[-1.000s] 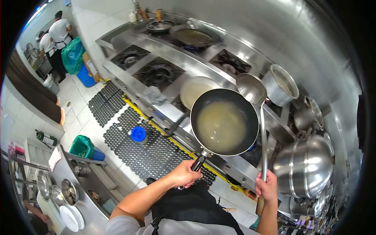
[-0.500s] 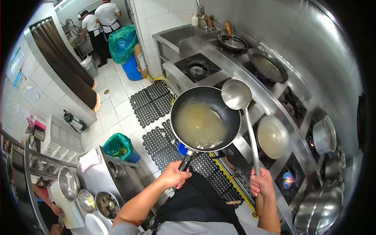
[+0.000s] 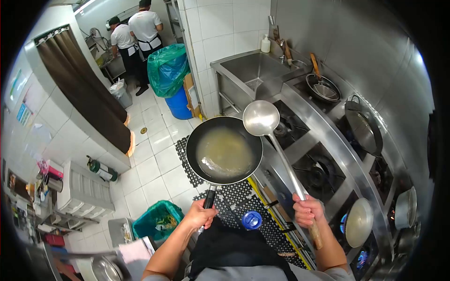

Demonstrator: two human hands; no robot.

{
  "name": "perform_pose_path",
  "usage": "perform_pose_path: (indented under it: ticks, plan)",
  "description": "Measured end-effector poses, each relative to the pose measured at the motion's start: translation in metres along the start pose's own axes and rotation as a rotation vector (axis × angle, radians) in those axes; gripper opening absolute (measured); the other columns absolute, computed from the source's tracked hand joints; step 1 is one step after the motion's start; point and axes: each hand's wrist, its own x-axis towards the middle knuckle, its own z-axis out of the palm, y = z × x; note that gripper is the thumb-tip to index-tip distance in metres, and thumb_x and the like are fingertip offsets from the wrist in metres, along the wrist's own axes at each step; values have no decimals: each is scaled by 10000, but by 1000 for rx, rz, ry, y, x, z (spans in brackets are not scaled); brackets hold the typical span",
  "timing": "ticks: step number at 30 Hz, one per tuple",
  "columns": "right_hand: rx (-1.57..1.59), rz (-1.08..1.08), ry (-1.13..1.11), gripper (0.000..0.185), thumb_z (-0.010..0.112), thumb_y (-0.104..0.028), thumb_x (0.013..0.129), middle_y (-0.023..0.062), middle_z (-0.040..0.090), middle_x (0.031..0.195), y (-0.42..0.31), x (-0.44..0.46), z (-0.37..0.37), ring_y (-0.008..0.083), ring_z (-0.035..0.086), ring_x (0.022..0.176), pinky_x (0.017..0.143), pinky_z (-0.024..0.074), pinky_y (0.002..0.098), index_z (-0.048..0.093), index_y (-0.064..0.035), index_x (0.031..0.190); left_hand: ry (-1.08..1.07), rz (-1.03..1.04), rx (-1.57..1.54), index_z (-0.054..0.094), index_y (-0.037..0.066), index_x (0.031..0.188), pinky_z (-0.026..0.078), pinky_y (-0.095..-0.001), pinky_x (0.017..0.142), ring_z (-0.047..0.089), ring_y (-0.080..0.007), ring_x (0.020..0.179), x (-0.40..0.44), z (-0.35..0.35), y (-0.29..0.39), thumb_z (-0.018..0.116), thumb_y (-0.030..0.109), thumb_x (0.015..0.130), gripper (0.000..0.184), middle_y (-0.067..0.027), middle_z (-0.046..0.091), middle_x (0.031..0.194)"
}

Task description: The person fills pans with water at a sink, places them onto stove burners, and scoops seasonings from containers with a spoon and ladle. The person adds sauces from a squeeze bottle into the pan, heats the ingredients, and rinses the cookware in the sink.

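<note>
My left hand (image 3: 200, 215) is wrapped round the black handle of a frying pan (image 3: 193, 151). Cloudy yellowish liquid (image 3: 225, 152) covers the middle of the pan, which is held in the air over the floor mat. In my right hand (image 3: 308, 210) is a large steel ladle (image 3: 260, 118) with a wooden handle end. The ladle's bowl hangs over the pan's right rim; whether the two touch I cannot tell. To the right of my right hand, a pan of pale liquid (image 3: 360, 222) sits on a lit burner.
A steel stove (image 3: 300, 151) with several burners runs along the right, with a sink (image 3: 255, 70) beyond it. A blue barrel (image 3: 178, 105) and a lined bin (image 3: 159, 220) stand on the left. Two people (image 3: 145, 30) work at the back. Black mats (image 3: 229, 199) cover part of the floor.
My view has swung toward the sink and the back of the room. The pan and ladle have come along in my hands, and the liquid has shifted in the pan.
</note>
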Motion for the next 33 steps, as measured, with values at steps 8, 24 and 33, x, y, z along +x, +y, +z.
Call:
perform_pose_path:
  ticks: [8, 24, 33]
  plan:
    - [24, -192, 118, 101, 495, -6, 882, -29, 372, 553, -30, 181, 31, 49, 333, 345, 279, 288, 231, 489, -62, 966, -32, 15, 209, 484, 34, 785, 340, -287, 329, 427, -119, 348, 107, -129, 124, 610, -42, 796, 147, -27, 465, 502]
    - [-107, -434, 539, 96, 557, -34, 863, -56, 367, 577, -204, 451, 14, 39, 337, 409, 352, 251, 219, 497, -108, 877, -232, 108, 510, 484, 44, 738, 338, -287, 333, 440, -129, 355, 451, -167, 394, 601, -10, 807, 147, -33, 476, 509]
    - [-18, -506, 745, 226, 560, -43, 863, -49, 376, 571, -308, 596, -20, 67, 363, 424, 382, 292, 247, 415, -119, 707, -357, 166, 862, 492, 25, 697, 368, -312, 334, 459, -131, 371, 653, -138, 520, 596, 22, 760, 121, -45, 489, 513]
